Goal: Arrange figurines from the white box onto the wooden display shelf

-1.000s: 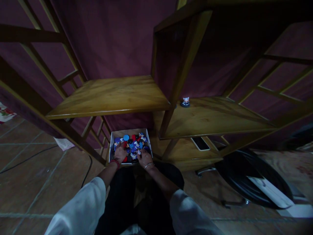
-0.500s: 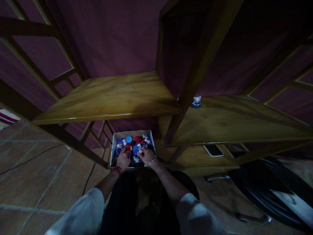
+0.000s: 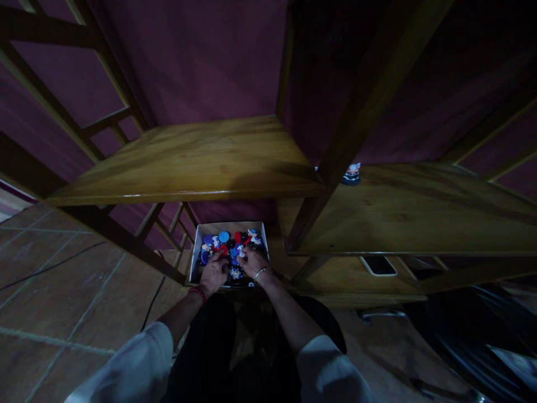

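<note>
A shallow white-edged box (image 3: 194,258) sits on the lowest shelf, filled with several small blue, white, red and black figures and round pieces. Over its left front part is my left hand (image 3: 215,273), fingers bent down among the pieces; what they hold, if anything, is hidden. My right hand (image 3: 254,263) reaches over the right side, its fingers closed at a small blue-and-white figure (image 3: 241,253). A blue round piece (image 3: 224,237) lies near the back of the box, beyond both hands.
A wooden shelf (image 3: 201,162) overhangs the box. On the right shelf (image 3: 411,212) a small figure (image 3: 351,174) stands behind a post. A white-edged phone (image 3: 378,266) lies lower right. A black chair (image 3: 470,330) and a floor cable (image 3: 54,265) are nearby.
The view has shifted slightly, so the right shelf and its figure appear farther right. Both hands stay in the box, with only small finger movements.
</note>
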